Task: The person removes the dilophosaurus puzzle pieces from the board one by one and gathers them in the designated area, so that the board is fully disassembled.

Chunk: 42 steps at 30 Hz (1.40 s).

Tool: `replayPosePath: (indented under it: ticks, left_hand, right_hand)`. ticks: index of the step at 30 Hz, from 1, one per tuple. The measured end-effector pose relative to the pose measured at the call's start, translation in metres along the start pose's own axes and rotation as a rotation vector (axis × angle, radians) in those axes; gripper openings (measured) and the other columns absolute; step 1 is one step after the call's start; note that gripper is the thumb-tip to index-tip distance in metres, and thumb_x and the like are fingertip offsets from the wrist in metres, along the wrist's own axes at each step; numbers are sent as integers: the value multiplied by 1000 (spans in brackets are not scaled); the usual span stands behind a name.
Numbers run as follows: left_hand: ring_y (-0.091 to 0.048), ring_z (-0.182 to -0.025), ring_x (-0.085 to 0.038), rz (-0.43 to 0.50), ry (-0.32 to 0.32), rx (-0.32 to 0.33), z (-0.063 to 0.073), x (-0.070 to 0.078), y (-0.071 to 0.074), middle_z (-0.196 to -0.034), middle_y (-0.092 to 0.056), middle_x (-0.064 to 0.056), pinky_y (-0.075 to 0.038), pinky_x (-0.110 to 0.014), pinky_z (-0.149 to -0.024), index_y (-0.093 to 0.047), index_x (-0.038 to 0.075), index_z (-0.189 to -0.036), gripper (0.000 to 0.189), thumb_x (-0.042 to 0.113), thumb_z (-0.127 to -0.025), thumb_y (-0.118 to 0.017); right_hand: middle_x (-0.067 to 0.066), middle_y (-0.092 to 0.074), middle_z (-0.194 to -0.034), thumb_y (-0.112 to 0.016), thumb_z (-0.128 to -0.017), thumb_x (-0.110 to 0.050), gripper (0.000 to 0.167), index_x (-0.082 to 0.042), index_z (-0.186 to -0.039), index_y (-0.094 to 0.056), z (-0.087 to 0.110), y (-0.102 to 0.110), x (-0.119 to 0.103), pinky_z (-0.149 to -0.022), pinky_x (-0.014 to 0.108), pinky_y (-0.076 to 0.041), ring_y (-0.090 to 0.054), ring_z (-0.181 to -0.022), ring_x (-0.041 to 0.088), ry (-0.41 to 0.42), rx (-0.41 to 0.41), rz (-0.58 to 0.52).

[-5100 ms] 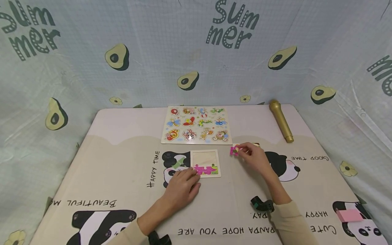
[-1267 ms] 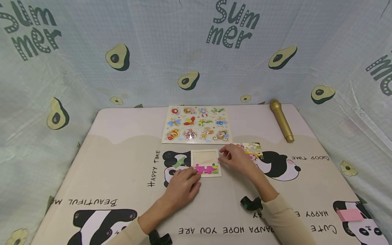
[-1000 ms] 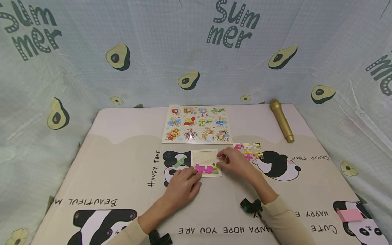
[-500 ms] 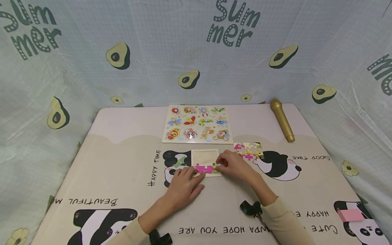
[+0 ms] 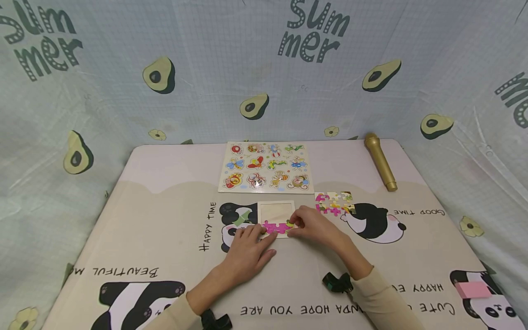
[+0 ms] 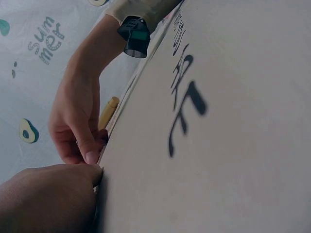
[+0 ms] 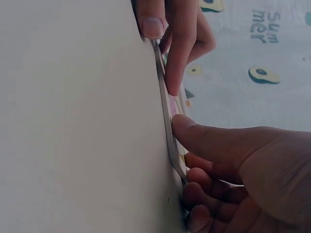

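Note:
A small wooden puzzle tray (image 5: 277, 203) lies mid-table, with a row of pink jigsaw pieces (image 5: 275, 227) along its near edge. My left hand (image 5: 247, 253) rests over its near left corner, fingers extended and index fingertip on the pink row. My right hand (image 5: 315, 224) is at the tray's near right corner, thumb and forefinger pinching the green jigsaw piece (image 5: 290, 223) at the row's end. In the right wrist view, the right thumb (image 7: 183, 122) lies at the tray's near rim and the other fingers curl beside the corner.
Several loose jigsaw pieces (image 5: 335, 201) lie grouped right of the tray. Behind it is an insect picture board (image 5: 266, 167). A gold microphone-shaped object (image 5: 380, 162) lies at the back right, and a pink block (image 5: 473, 290) at the front right.
My right hand has left the loose pieces, reached the tray's right side and slid down toward its near right corner. The left hand has stayed by the tray, its thumb spreading slightly.

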State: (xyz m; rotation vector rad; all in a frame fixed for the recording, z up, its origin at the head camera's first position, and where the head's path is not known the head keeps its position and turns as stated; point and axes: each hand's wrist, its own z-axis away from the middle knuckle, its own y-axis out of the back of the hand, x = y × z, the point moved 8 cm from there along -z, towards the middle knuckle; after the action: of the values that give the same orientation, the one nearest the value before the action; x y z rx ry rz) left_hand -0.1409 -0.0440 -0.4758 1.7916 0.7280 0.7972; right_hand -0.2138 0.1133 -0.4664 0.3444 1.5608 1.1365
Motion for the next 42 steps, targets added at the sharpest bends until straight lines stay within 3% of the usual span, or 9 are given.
replayPosePath:
  ticks: [23,31,37,42]
  left_hand:
    - [-52,-116,-24,20,13,-9,0,-1,0,-124,-55,-4,-41,-48,-97,-61,24,-139,45,46,-100,-55]
    - [-52,-116,-24,24,8,-9,0,0,-1,-123,-55,-5,-41,-47,-97,-61,24,-139,45,46,-100,-55]
    - [-52,-116,-24,24,8,-10,0,0,-2,-124,-54,-4,-41,-47,-97,-61,24,-139,45,46,-100,-55]
    - [-52,-116,-24,26,8,-6,0,0,-1,-124,-55,-5,-41,-47,-97,-61,24,-139,45,46,-100,-55]
  right_hand:
    - [3,-52,-90,-84,-81,-23,33,-7,-101,-63,0,-5,2,-67,23,-42,-48,-79,14,-73,14,-35]
    - [1,-59,-86,-82,-84,-22,26,-9,-98,-65,-1,-4,7,-66,23,-46,-52,-77,13,-99,42,-115]
    - [1,-58,-86,-82,-84,-20,31,-9,-105,-63,-2,-4,6,-67,22,-46,-52,-78,13,-46,42,-156]
    - [-1,-58,-84,-78,-87,-20,25,-11,-106,-64,-1,-3,3,-66,21,-45,-51,-77,12,6,25,-143]
